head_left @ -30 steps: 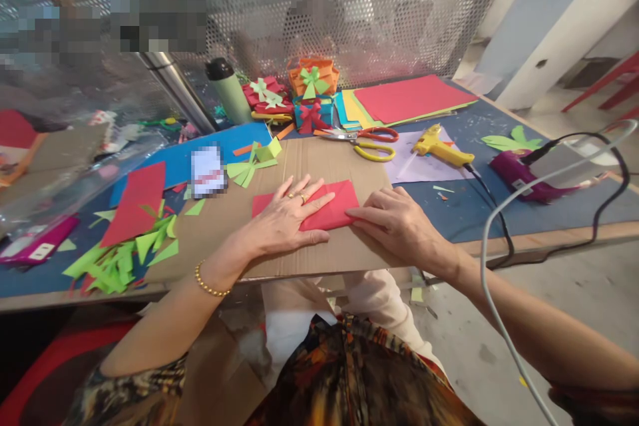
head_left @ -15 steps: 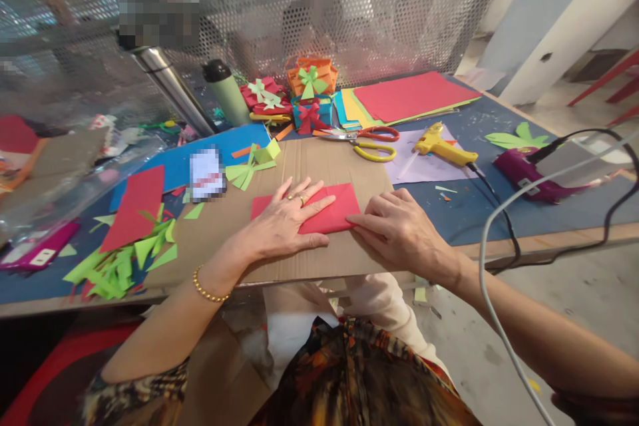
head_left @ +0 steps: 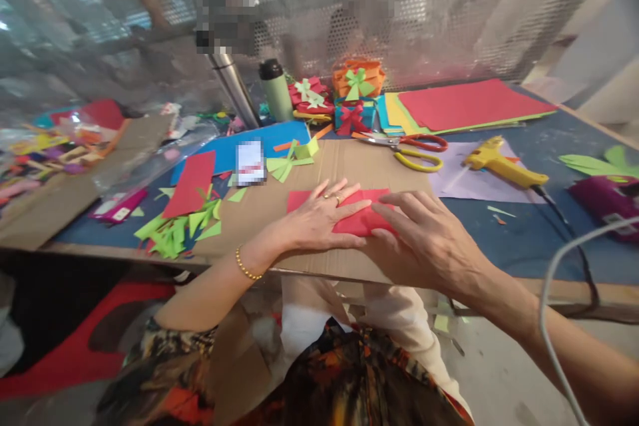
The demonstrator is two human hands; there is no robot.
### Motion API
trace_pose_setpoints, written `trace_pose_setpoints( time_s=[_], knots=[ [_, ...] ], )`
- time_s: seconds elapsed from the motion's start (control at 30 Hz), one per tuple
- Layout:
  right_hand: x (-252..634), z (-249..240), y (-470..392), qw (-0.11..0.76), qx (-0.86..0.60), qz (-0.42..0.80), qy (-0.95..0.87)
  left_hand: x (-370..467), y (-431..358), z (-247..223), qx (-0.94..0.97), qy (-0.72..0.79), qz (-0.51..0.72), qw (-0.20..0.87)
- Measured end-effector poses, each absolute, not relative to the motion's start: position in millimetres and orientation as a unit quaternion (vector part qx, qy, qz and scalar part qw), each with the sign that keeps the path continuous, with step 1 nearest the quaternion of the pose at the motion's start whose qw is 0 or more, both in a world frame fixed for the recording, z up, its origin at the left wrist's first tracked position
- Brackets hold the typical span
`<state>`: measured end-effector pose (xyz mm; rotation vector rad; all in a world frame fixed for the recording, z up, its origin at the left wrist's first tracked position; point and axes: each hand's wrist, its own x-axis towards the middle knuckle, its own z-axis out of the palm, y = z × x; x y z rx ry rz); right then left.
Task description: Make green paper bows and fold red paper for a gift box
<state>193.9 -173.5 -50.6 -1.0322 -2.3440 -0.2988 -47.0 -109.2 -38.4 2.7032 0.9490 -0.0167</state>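
Observation:
A folded piece of red paper (head_left: 355, 221) lies on the brown cardboard sheet (head_left: 324, 163) in front of me. My left hand (head_left: 319, 216), with rings on it and a beaded bracelet at the wrist, rests flat on the paper with fingers spread. At the paper's right end is my right hand (head_left: 434, 233), its fingers bent forward over the red surface. Its thumb and index finger are apart, with red paper visible between them. The fingers hide part of the paper's right edge.
Scissors (head_left: 419, 158) lie at the cardboard's far right, near a yellow glue gun (head_left: 502, 163) on lilac paper. Green scraps (head_left: 174, 229) lie left. Small paper boxes (head_left: 358, 83), a green bottle (head_left: 277, 93) and coloured sheets (head_left: 474, 106) stand behind. A cable (head_left: 549, 279) crosses my right forearm.
My right hand has gone from gripping the paper's near right corner to reaching over its right end, thumb and index apart. My left hand stays flat. The view has turned left.

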Motion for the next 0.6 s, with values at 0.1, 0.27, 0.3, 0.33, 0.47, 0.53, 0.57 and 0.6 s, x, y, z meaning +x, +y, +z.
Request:
trace_pose_setpoints(
  time_s=[0.1,0.27,0.3,0.33,0.47,0.53,0.57,0.6],
  knots=[
    [187,-64,-165,0.256,-0.353,-0.056,-0.898,-47,-109,-41,0.931,0.337,-0.005,0.138],
    [186,-104,-162,0.284,-0.351,-0.080,-0.889,-49,-107,-45,0.935,0.325,0.003,0.144],
    [187,-110,-162,0.288,-0.351,-0.088,-0.887,-49,-107,-45,0.935,0.322,0.004,0.146],
    [187,-113,-163,0.289,-0.349,-0.095,-0.886,-49,-107,-45,0.936,0.321,0.004,0.147],
    [186,-111,-165,0.280,-0.353,-0.131,-0.883,-47,-107,-42,0.934,0.325,-0.008,0.148],
    [186,-105,-167,0.270,-0.356,-0.153,-0.882,-47,-108,-41,0.934,0.325,-0.013,0.151],
    [186,-101,-168,0.260,-0.354,-0.160,-0.884,-47,-108,-41,0.934,0.323,-0.011,0.154],
    [186,-98,-169,0.250,-0.348,-0.166,-0.888,-47,-107,-41,0.934,0.321,-0.008,0.159]
  ],
)
